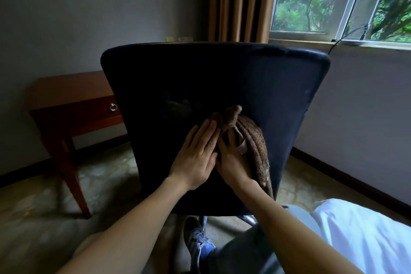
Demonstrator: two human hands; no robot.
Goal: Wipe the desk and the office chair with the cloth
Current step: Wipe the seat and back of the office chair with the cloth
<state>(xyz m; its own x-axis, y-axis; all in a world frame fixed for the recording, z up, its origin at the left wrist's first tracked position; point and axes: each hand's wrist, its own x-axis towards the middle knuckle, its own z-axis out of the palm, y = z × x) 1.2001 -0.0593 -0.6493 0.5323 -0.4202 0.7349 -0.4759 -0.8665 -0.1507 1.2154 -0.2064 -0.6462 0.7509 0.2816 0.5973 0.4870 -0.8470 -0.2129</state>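
The dark blue office chair (pixel 213 82) stands right in front of me, its backrest facing me. A brown terry cloth (pixel 251 140) lies bunched against the lower middle of the backrest. My right hand (pixel 231 160) holds the cloth against the fabric, its fingers tucked into the folds. Beside it, my left hand (pixel 198 155) lies flat on the backrest with straight fingers, the fingertips touching the cloth's left edge. The wooden desk (pixel 73 100) stands behind the chair at the left, partly hidden by it.
The desk has a drawer with a ring pull (pixel 113 107). A curtain (pixel 240 2) and a window (pixel 342 0) are behind the chair. White bedding (pixel 364 236) lies at the lower right. My shoe (pixel 196 242) is on the carpet under the chair.
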